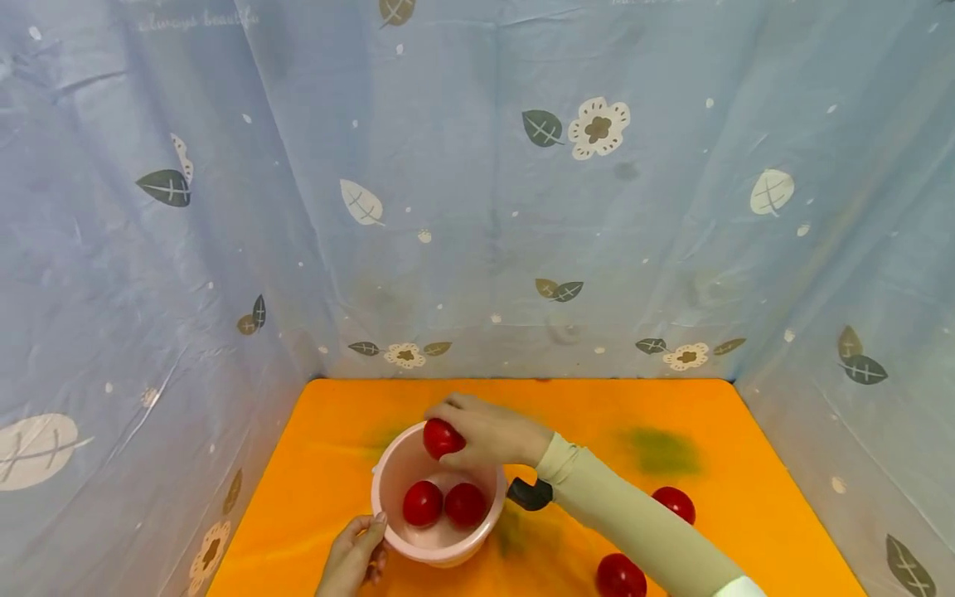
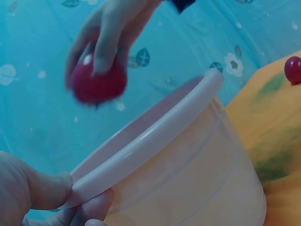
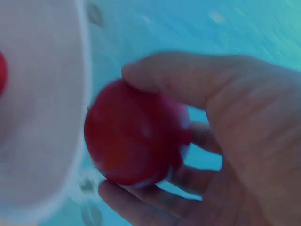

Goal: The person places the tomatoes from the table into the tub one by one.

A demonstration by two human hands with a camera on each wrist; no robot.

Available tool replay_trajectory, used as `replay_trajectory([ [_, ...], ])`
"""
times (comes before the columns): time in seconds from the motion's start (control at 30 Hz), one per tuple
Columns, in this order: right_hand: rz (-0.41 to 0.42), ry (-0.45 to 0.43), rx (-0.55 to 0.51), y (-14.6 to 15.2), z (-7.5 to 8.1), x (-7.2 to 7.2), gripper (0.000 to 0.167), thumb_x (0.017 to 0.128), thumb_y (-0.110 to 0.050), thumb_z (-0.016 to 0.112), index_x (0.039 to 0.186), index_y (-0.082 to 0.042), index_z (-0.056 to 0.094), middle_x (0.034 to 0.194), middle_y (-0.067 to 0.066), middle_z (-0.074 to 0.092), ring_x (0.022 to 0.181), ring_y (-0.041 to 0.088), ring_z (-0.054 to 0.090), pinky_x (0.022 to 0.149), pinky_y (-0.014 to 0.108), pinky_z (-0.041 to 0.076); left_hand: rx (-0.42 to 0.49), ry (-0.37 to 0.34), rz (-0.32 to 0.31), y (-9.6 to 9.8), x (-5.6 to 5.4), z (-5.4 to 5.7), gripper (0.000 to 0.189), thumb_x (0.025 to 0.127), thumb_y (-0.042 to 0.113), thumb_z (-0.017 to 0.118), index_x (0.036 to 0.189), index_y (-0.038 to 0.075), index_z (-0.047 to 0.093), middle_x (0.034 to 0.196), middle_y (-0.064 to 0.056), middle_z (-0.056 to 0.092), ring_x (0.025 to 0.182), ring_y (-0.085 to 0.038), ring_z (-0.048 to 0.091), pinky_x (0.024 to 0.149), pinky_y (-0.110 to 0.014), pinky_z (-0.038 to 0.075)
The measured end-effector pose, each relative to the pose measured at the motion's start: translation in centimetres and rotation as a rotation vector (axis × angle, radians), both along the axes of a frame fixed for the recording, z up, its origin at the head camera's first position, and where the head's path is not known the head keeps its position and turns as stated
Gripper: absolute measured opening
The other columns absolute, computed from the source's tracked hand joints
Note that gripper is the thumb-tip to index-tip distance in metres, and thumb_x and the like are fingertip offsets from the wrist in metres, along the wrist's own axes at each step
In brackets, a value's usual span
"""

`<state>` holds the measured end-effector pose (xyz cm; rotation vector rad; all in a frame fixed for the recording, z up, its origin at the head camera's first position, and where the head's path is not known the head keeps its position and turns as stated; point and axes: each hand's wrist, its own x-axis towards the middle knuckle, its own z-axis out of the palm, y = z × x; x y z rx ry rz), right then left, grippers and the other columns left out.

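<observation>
My right hand (image 1: 488, 431) grips a shiny red apple (image 1: 443, 438) above the far side of a pale pink bucket (image 1: 380, 489). In the left wrist view this apple (image 2: 99, 82) hangs higher than the rim, clear of it. Fingers and thumb curl round the fruit in the right wrist view, and a short stem shows at its edge. Two more red apples (image 1: 422, 503) lie side by side on the bucket's bottom. At the near left, my left hand (image 1: 353, 551) pinches the bucket rim (image 2: 141, 146) between thumb and fingers.
Two loose apples, one farther (image 1: 675, 504) and one nearer (image 1: 622, 575), lie on the orange tabletop (image 1: 746, 464) near my right forearm. A dark object (image 1: 530, 494), partly hidden, shows under the right wrist. Patterned blue sheeting (image 1: 477, 207) walls the table at the back and sides.
</observation>
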<state>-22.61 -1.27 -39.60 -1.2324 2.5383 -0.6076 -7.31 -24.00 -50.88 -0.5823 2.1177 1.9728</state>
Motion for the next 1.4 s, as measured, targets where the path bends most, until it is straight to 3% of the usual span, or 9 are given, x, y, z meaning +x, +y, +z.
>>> replay_trajectory([
  [0.13, 0.157, -0.008, 0.163, -3.5, -1.6, -0.1, 0.058, 0.086, -0.035, 0.08, 0.137, -0.024, 0.056, 0.125, -0.004, 0.061, 0.104, 0.007, 0.06, 0.091, 0.019, 0.052, 0.008, -0.004, 0.003, 0.1, 0.0, 0.2, 0.031, 0.106, 0.031, 0.05, 0.11, 0.0, 0.05, 0.072, 0.0, 0.055, 0.057, -0.011, 0.049, 0.051, -0.023, 0.046],
  [0.3, 0.239, 0.026, 0.356, -6.5, -3.6, 0.2, 0.056, 0.083, -0.039, 0.083, 0.132, -0.023, 0.06, 0.125, -0.011, 0.066, 0.107, 0.005, 0.062, 0.102, 0.018, 0.048, 0.005, -0.002, 0.0, 0.0, 0.0, 0.2, 0.03, 0.106, 0.031, 0.051, 0.107, 0.001, 0.05, 0.072, 0.0, 0.055, 0.057, -0.01, 0.049, 0.051, -0.022, 0.046],
  [0.43, 0.239, 0.121, 0.468, -7.6, -4.8, 0.1, 0.048, 0.081, -0.039, 0.084, 0.122, -0.027, 0.063, 0.112, -0.012, 0.067, 0.091, 0.004, 0.062, 0.089, 0.016, 0.051, 0.001, 0.001, -0.006, 0.0, -0.1, 0.2, 0.029, 0.106, 0.03, 0.05, 0.106, 0.0, 0.05, 0.069, 0.0, 0.053, 0.056, -0.01, 0.048, 0.05, -0.023, 0.046],
  [0.53, 0.227, 0.193, 0.528, -7.8, -5.3, 0.0, 0.033, 0.079, -0.035, 0.085, 0.105, -0.028, 0.066, 0.093, -0.012, 0.063, 0.075, 0.006, 0.059, 0.073, 0.017, 0.05, -0.004, 0.003, -0.012, 0.1, -0.2, 0.3, 0.029, 0.107, 0.029, 0.05, 0.106, 0.0, 0.05, 0.066, 0.0, 0.052, 0.056, -0.011, 0.048, 0.05, -0.023, 0.045],
  [0.63, 0.199, 0.212, 0.574, -7.9, -5.8, 0.0, 0.024, 0.078, -0.03, 0.085, 0.089, -0.027, 0.064, 0.078, -0.012, 0.058, 0.066, 0.009, 0.056, 0.064, 0.019, 0.048, 0.002, 0.009, -0.019, 0.1, -0.1, 0.4, 0.029, 0.106, 0.028, 0.05, 0.106, 0.0, 0.05, 0.067, 0.0, 0.052, 0.056, -0.01, 0.048, 0.05, -0.022, 0.045],
  [0.77, 0.184, 0.209, 0.606, -8.0, -6.0, 0.0, 0.026, 0.079, -0.028, 0.084, 0.083, -0.027, 0.059, 0.071, -0.011, 0.055, 0.062, 0.011, 0.053, 0.06, 0.02, 0.046, 0.008, 0.008, -0.031, 0.1, 0.0, 0.5, 0.029, 0.106, 0.029, 0.05, 0.106, -0.001, 0.049, 0.069, 0.0, 0.052, 0.057, -0.009, 0.049, 0.051, -0.022, 0.046],
  [0.97, 0.173, 0.205, 0.641, -8.0, -6.0, 0.0, 0.024, 0.08, -0.028, 0.084, 0.087, -0.028, 0.061, 0.077, -0.011, 0.058, 0.068, 0.013, 0.053, 0.064, 0.022, 0.048, 0.003, -0.004, -0.024, 0.1, 0.1, 0.5, 0.031, 0.106, 0.03, 0.05, 0.109, -0.001, 0.048, 0.071, 0.0, 0.053, 0.057, -0.01, 0.049, 0.051, -0.022, 0.046],
  [1.2, 0.185, 0.292, 0.671, -7.8, -5.9, 0.1, 0.019, 0.082, -0.033, 0.079, 0.092, -0.03, 0.063, 0.089, -0.012, 0.061, 0.082, 0.009, 0.055, 0.07, 0.023, 0.049, 0.009, 0.004, -0.016, 0.3, 0.0, 0.4, 0.032, 0.106, 0.031, 0.05, 0.109, -0.002, 0.049, 0.073, 0.0, 0.054, 0.057, -0.01, 0.049, 0.051, -0.022, 0.046],
  [1.4, 0.217, 0.394, 0.656, -7.6, -4.8, 0.3, 0.018, 0.082, -0.039, 0.078, 0.096, -0.031, 0.07, 0.104, -0.013, 0.067, 0.096, 0.006, 0.059, 0.081, 0.023, 0.053, -0.008, 0.0, -0.011, 0.2, 0.0, 0.4, 0.032, 0.106, 0.029, 0.05, 0.111, -0.003, 0.049, 0.074, 0.0, 0.055, 0.057, -0.01, 0.049, 0.051, -0.022, 0.047],
])
